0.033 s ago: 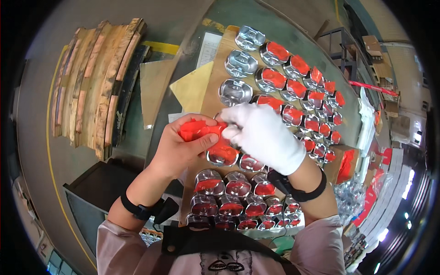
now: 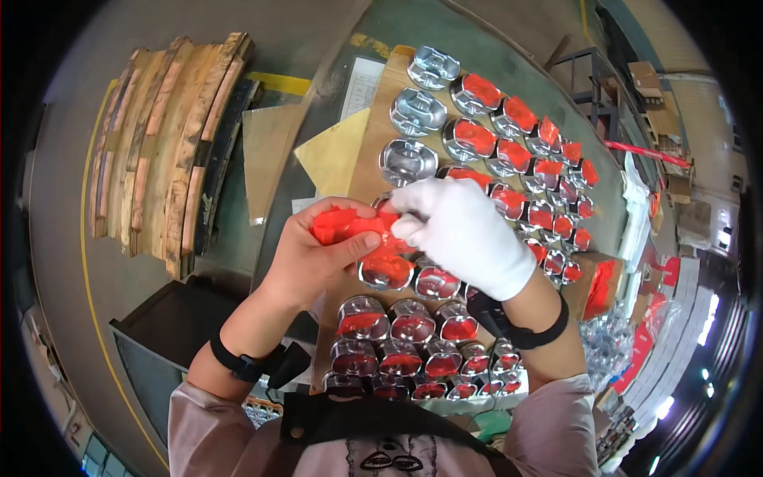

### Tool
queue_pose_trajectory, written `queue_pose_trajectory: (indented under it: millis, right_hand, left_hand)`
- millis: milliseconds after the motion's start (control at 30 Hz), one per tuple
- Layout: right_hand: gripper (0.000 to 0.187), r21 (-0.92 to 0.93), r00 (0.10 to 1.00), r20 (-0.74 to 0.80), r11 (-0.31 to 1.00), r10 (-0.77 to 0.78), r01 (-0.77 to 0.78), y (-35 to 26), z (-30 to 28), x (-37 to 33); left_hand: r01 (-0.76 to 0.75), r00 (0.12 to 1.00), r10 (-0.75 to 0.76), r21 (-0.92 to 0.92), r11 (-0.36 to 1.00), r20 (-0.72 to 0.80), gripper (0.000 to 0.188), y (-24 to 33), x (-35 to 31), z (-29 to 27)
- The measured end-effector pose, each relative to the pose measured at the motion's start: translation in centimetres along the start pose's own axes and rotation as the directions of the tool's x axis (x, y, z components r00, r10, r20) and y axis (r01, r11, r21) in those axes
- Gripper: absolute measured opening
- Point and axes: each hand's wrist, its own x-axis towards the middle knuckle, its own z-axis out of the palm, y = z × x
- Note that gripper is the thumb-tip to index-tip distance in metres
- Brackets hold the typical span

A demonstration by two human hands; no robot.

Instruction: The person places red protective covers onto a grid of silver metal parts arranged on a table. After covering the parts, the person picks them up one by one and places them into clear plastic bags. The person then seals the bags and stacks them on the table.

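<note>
My bare left hand (image 2: 322,250) is closed round a bunch of thin red plastic film (image 2: 346,224), pinned under the thumb. My right hand (image 2: 469,234), in a white glove, has its fingertips pinched at the right edge of the film, close to the left fingers. Below the hands stands a metal piston (image 2: 387,274) with red film over it. Three bare silvery pistons, one of them the nearest piston (image 2: 408,161), line the far left edge of the cardboard (image 2: 380,119). Many others carry red film, like the piston (image 2: 470,138) beyond my glove.
A yellowish paper sheet (image 2: 338,151) and a printed white sheet (image 2: 362,83) lie left of the pistons. Stacked wooden pallets (image 2: 163,151) stand on the floor at left, above a dark cart (image 2: 179,318). At right is a cardboard box (image 2: 600,286) holding red film.
My right hand has shifted slightly right and down, and a little more red film shows between the hands. The left hand keeps its place and its hold.
</note>
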Motion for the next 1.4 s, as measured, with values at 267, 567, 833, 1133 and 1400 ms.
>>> queue_pose_trajectory:
  millis: [267, 567, 833, 1133, 1400]
  right_hand:
    - [0.016, -0.040, 0.896, -0.444, 0.999, -0.021, 0.003, 5.4, -1.9, 2.4]
    - [0.051, -0.489, 0.942, -0.327, 0.867, -0.083, -0.093, 4.7, -1.6, 1.7]
    - [0.037, -0.427, 0.724, -0.598, 0.901, -0.343, 0.073, 5.9, -4.3, 6.6]
    - [0.040, -0.352, 0.735, -0.652, 0.933, -0.187, -0.075, 5.5, -4.2, 6.2]
    - [0.032, -0.638, 0.902, -0.305, 0.768, -0.304, 0.043, 7.1, 1.2, 3.1]
  left_hand:
    - [0.069, 0.992, -0.073, -0.038, 0.997, -0.106, 0.023, -0.7, 0.5, -0.7]
    - [0.064, 0.989, -0.065, -0.008, 0.998, -0.134, 0.027, -1.0, 0.6, -1.3]
    - [0.084, 0.990, -0.094, -0.096, 0.992, -0.101, 0.030, -0.7, 0.8, -1.1]
    - [0.070, 0.983, -0.089, -0.120, 0.990, -0.159, 0.032, -0.6, 0.7, -2.5]
    - [0.057, 0.994, -0.083, -0.305, 0.951, -0.074, 0.038, 0.3, 0.8, -1.4]
